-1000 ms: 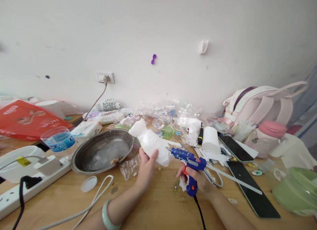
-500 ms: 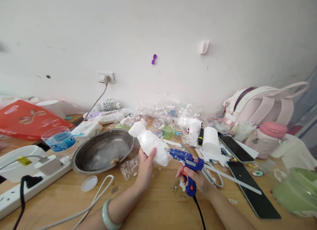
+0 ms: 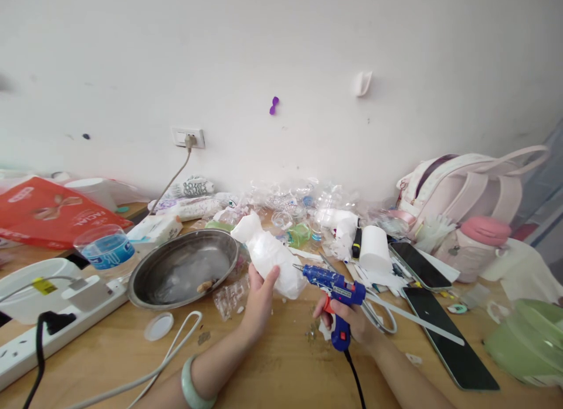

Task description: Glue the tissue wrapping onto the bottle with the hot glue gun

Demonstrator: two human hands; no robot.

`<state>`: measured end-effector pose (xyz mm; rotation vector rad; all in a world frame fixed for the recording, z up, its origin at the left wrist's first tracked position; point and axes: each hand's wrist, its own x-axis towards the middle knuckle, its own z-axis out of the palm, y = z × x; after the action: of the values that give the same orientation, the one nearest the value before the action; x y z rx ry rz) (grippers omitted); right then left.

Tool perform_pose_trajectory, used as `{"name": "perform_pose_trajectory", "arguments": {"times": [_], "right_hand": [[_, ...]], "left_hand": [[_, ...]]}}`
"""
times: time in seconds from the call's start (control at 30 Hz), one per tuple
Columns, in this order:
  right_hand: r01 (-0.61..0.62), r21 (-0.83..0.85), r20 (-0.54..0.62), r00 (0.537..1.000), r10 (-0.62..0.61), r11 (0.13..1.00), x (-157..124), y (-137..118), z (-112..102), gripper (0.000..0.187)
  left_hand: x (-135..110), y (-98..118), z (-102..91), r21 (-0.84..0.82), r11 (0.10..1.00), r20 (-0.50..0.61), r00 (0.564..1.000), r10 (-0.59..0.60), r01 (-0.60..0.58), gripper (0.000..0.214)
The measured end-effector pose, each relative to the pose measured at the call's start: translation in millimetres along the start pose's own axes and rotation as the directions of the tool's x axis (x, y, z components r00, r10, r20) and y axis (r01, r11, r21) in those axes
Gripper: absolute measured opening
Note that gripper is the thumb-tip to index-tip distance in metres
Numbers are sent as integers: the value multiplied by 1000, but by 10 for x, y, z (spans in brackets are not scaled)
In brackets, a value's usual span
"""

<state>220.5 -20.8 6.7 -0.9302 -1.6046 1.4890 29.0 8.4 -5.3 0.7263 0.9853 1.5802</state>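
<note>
My left hand (image 3: 258,300) is wrapped round a white, paper-covered bottle shape (image 3: 270,255), holding it tilted with its neck up to the left, above the wooden table (image 3: 272,368). A pale green bangle sits on that wrist. My right hand (image 3: 347,320) grips a blue hot glue gun (image 3: 336,291) by its handle, a finger at the orange trigger. The gun's nozzle points left and sits just at the lower right side of the white shape. Its black cord runs down toward me.
A steel bowl (image 3: 185,268) lies left of my hands. A power strip (image 3: 57,321), a water bottle (image 3: 103,250) and a red packet (image 3: 48,212) sit further left. Scissors (image 3: 378,312), two phones (image 3: 444,333), a white roll (image 3: 373,247), a pink bag (image 3: 461,189) and a green bowl (image 3: 528,338) are at right.
Almost nothing has moved. The white shape and the glue gun have shifted very slightly; the nozzle stays at the shape's side.
</note>
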Motion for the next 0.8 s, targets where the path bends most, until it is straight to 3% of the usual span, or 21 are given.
{"name": "perform_pose_trajectory", "arguments": {"times": [0.8], "right_hand": [[-67,-45,-26,997,66,997,16,-46,27,60]], "left_hand": [[7,-50,-18,20,1000,22,1000,13,-14,66]]}}
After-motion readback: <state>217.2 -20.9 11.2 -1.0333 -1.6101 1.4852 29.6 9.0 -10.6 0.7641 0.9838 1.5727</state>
